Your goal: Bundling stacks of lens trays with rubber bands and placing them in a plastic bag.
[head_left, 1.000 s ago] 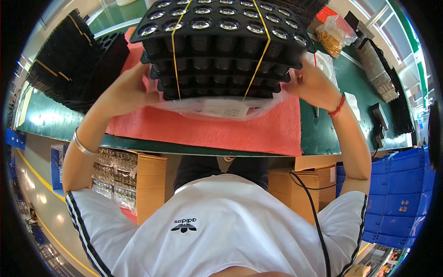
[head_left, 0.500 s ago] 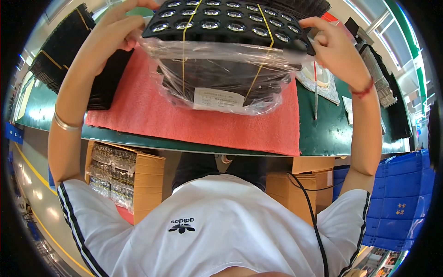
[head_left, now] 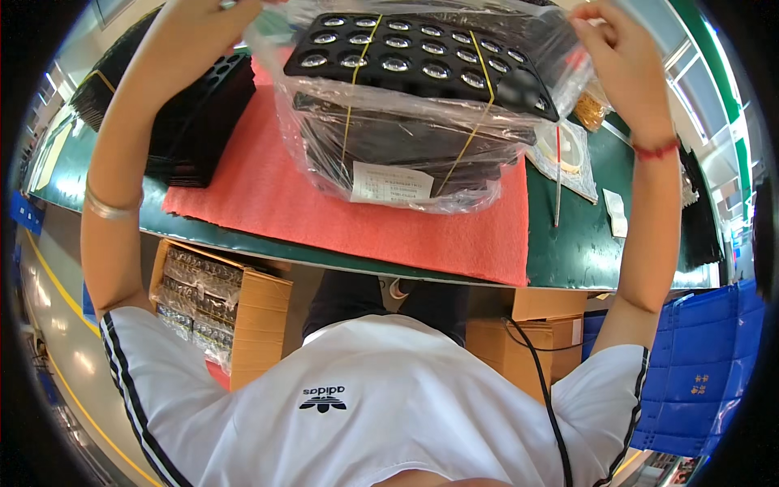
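Observation:
A stack of black trays (head_left: 381, 77) stands in front of me, its top tray set with rows of shiny round clear pieces. Two yellow bands run around the stack. A clear plastic bag (head_left: 324, 174) surrounds its lower part, and loose film rises along both sides and behind. Through the film a white label (head_left: 392, 183) shows at the front. My left hand (head_left: 191, 45) pinches the film at the far left corner. On the other side my right hand (head_left: 621, 65) grips the bag's edge, fingers curled, just right of the top tray.
Beneath the bag lies a pink foam sheet (head_left: 462, 243) on the green table (head_left: 568, 264). Black trays (head_left: 199, 122) are stacked at the left. A red-and-white stick (head_left: 558, 178) and a tape roll (head_left: 568, 154) lie right. Below the table sits a cardboard box (head_left: 261, 325) of wrapped pieces.
The film's edge has been drawn up around the sides and behind the top tray. My hands have shifted outward from the tray's ends, and the stack appears slightly lower and further right.

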Motion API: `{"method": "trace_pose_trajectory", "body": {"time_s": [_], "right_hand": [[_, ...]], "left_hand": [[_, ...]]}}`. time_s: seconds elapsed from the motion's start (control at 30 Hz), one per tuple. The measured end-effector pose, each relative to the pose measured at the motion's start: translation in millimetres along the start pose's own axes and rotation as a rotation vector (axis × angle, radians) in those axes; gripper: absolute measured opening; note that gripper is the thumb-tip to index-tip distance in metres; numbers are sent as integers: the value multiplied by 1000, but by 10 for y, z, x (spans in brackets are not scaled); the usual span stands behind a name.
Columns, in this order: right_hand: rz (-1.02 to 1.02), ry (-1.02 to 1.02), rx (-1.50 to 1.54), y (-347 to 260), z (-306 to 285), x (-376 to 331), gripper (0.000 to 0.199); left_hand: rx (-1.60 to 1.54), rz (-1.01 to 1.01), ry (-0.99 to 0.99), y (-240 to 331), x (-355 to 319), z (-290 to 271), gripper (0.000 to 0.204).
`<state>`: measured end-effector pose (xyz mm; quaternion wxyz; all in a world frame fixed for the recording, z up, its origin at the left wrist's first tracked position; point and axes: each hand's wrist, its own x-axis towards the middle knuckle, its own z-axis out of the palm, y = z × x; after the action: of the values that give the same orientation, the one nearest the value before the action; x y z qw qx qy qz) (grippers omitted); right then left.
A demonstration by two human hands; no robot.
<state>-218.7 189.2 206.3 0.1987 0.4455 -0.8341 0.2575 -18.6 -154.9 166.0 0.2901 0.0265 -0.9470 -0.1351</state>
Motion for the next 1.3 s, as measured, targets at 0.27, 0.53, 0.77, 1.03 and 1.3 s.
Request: {"method": "trace_pose_trajectory", "body": {"time_s": [0.27,0.53,0.77,1.03,1.3], "right_hand": [[-53,-34,95,43,154,-329,37],[162,-136,229,69,-272,30,29],[143,88,391,501,-320,447,26],[71,251,538,456,-257,590,26],[35,429,1315,552,-13,-92,30]], "left_hand": [[-97,-15,-337,38,-363,-323,17],[220,-148,-137,-90,-183,-570,25],[356,122,612,142,345,-455,22],[214,140,747,178,620,-497,23],[-224,270,691,-83,91,167,47]]}}
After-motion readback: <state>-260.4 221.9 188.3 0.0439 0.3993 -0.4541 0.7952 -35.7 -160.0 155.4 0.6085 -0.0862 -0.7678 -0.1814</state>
